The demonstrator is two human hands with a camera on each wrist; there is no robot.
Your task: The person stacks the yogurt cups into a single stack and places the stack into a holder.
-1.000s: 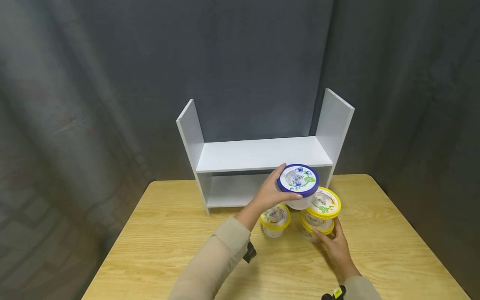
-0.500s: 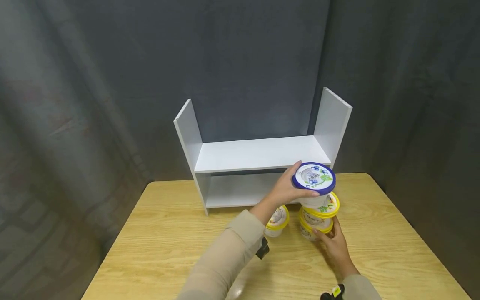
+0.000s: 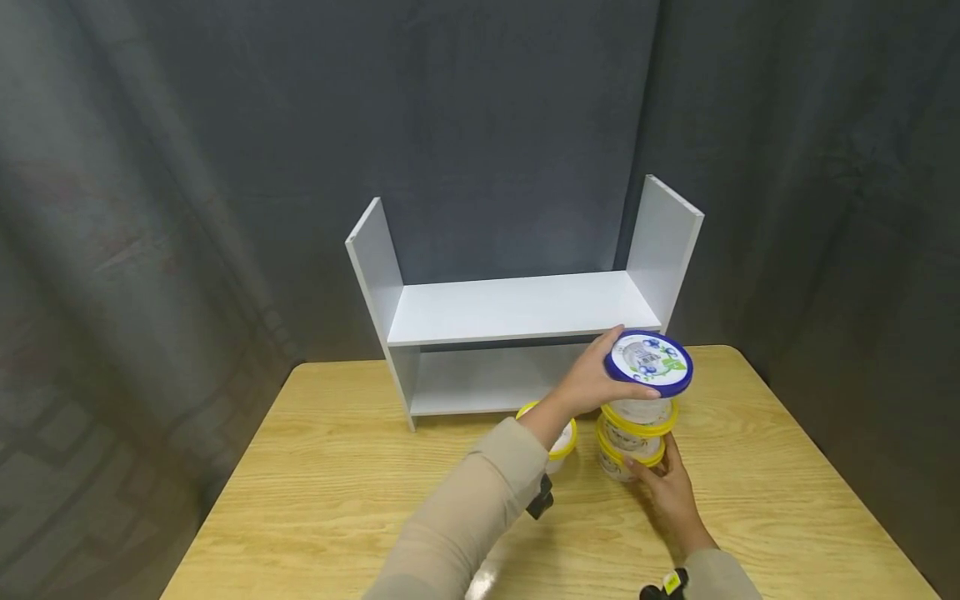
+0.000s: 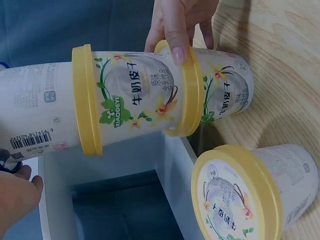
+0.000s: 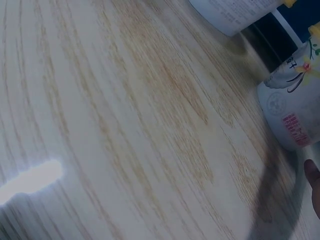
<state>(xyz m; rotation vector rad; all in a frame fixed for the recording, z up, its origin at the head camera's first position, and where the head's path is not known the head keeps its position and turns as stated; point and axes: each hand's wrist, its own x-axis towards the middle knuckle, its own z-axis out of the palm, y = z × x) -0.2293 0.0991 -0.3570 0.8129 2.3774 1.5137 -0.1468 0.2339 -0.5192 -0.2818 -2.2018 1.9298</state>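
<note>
My left hand [image 3: 588, 379] grips a blue-lidded tub [image 3: 649, 363] by its lid, thumb on the near side and fingers on the far side. In the left wrist view the base of this tub meets the lid of an upper yellow-lidded tub [image 4: 135, 97]. That one stands on a lower yellow-lidded tub [image 3: 617, 468] on the table. My right hand [image 3: 675, 492] holds the lower tub around its lid, its thumb in front. Left of the stack, partly behind my left forearm, stands another yellow-lidded tub [image 4: 240, 195]. The right wrist view catches only a fingertip of the right hand.
Behind the tubs stands a white two-level shelf [image 3: 517, 308] with upright side panels. Its right lower part is hidden by the stack. The wooden table [image 3: 337, 483] reaches to dark grey curtains [image 3: 517, 150] at the back and sides.
My left hand has carried the blue-lidded tub rightward and down onto the upper yellow-lidded tub. The right hand has stayed at the lower tub.
</note>
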